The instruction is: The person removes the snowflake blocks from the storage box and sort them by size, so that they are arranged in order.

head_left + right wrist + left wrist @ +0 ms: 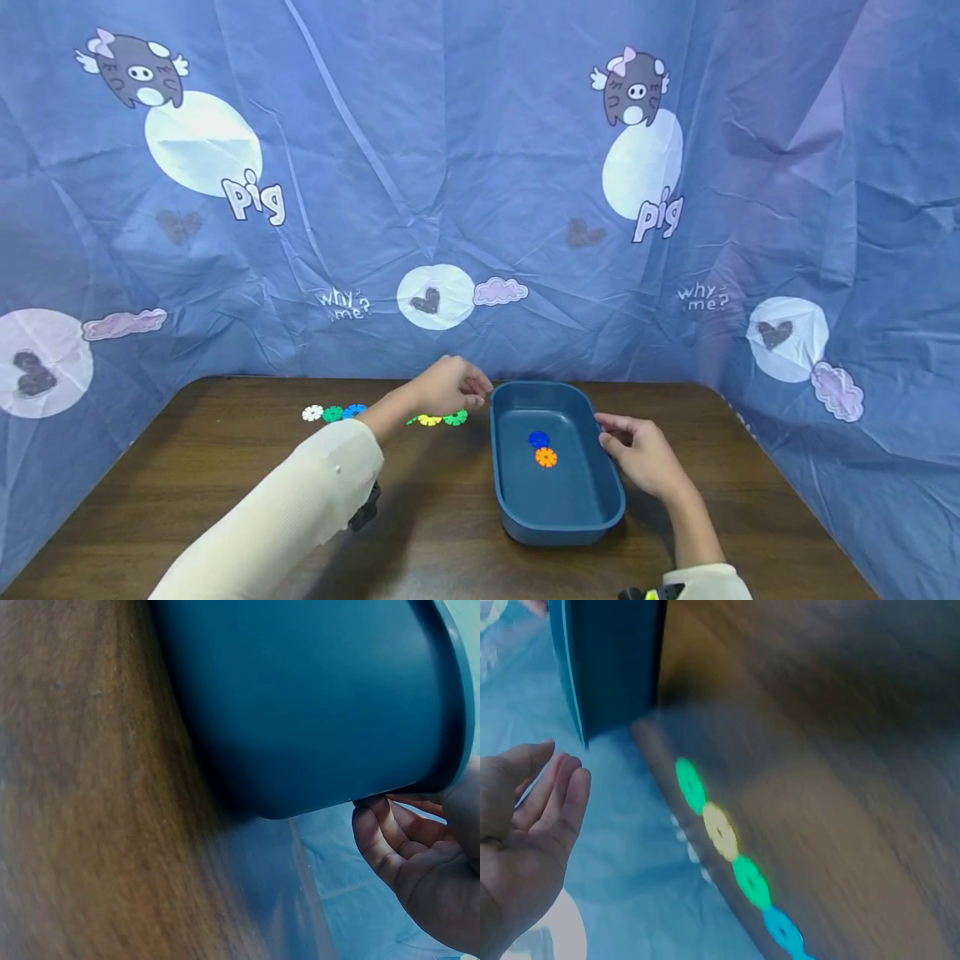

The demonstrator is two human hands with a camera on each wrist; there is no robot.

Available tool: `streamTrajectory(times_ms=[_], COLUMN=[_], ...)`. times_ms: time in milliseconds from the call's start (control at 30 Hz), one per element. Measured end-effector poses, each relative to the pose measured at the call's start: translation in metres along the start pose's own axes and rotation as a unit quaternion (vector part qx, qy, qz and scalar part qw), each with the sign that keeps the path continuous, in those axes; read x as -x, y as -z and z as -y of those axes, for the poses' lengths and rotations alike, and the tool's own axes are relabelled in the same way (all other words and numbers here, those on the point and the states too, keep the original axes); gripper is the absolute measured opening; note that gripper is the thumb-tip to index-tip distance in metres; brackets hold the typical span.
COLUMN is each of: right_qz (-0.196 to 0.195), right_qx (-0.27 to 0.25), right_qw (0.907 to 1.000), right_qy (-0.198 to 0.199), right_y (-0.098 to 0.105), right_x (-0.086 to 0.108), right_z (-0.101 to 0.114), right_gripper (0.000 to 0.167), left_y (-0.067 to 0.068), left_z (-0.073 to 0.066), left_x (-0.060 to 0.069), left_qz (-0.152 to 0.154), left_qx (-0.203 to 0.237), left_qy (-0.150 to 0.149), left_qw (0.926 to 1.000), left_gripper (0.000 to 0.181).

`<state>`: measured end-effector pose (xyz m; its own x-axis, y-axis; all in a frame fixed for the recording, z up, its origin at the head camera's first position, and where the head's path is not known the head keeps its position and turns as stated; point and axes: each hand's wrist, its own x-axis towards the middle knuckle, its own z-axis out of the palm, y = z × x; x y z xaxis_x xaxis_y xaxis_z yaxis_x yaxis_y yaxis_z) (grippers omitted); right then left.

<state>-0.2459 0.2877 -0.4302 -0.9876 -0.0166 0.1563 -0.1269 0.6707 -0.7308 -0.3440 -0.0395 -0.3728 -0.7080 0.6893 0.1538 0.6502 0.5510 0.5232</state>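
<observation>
A deep blue-green plastic basin (558, 537) stands on the right half of the table. In it lie a blue snowflake disc (538, 439) and an orange snowflake disc (546, 457), side by side. My right hand (647, 454) holds the basin's right rim with bent fingers and thumb; the right wrist view shows its fingertips against the outer wall. Close to the far left rim is my left hand (452, 387), fingers loosely bent and nothing in them. A gap shows between it and the basin (615, 667) in the left wrist view.
A row of snowflake discs lies along the table's far side: white (312, 412), green (332, 413), blue (355, 411), yellow (429, 420) and green (455, 417). My left forearm hides part of it. Behind the wooden table (225, 500) hangs a blue printed cloth (487, 167).
</observation>
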Motion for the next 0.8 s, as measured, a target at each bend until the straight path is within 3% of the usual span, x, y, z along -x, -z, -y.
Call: streamTrajectory(times_ms=[233, 367, 633, 800], right_qz=[-0.002, -0.001, 0.001, -0.003], right_qx=[-0.001, -0.004, 0.001, -0.002], right_qw=[1.0000, 1.0000, 1.0000, 0.9999], right_qy=[-0.004, -0.007, -0.009, 0.009], right_y=[0.001, 0.001, 0.001, 0.001], right_x=[0.000, 0.001, 0.000, -0.001], right_z=[-0.002, -0.002, 0.000, -0.001], right_gripper=[0.034, 0.034, 0.035, 0.034], left_y=[-0.029, -0.043, -0.066, -0.075], left_z=[-0.021, -0.030, -0.042, -0.046], left_x=[-0.016, -0.024, -0.037, -0.046], left_qz=[0.025, 0.041, 0.100, 0.125], left_qx=[0.022, 0.023, 0.019, 0.016], left_qy=[-0.038, -0.038, -0.046, -0.030], left_qw=[0.9987, 0.9982, 0.9938, 0.9915], left_gripper=[0.018, 0.017, 0.023, 0.023])
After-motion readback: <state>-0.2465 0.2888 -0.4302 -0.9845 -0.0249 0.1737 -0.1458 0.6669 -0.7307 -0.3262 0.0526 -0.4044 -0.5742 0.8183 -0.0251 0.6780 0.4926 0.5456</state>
